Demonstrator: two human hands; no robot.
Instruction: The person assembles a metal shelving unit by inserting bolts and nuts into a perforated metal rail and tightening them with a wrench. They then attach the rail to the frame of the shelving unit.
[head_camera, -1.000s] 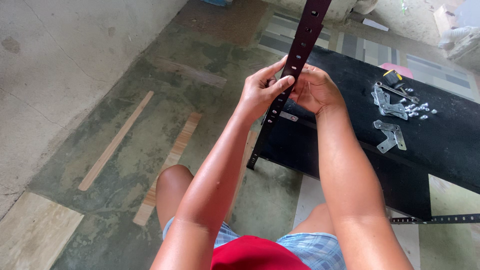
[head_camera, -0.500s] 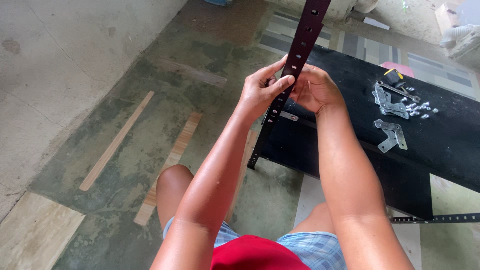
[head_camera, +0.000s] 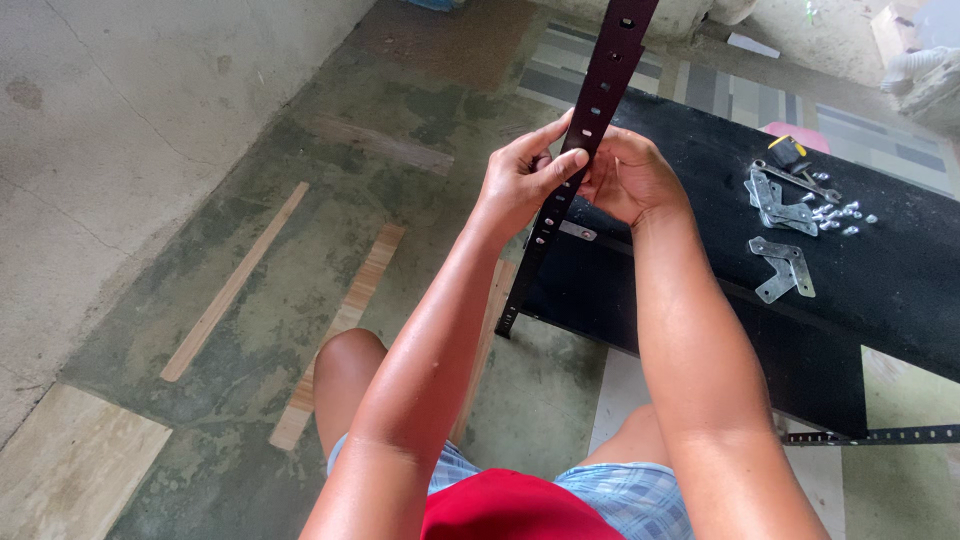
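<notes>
Nothing has shifted since before. Left hand (head_camera: 520, 178) and right hand (head_camera: 628, 178) both pinch the upright dark perforated strip (head_camera: 590, 110), forearms raised.

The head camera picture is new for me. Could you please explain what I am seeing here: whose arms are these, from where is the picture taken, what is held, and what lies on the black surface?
The picture comes from a camera worn on a person's head, looking down, so the two bare arms are that person's own. You also see their knees and clothing at the bottom.

The left hand and the right hand both grip a long dark metal strip with a row of holes. It stands nearly upright, tilted a little, and runs from the top edge down towards the floor.

To the right is a black panel. On it lie small silver angle brackets, more flat metal pieces, a heap of small screws, and a small yellow and black item that I cannot identify. Another holed strip lies by the panel's lower edge. Two wooden slats lie on the concrete floor.
</notes>
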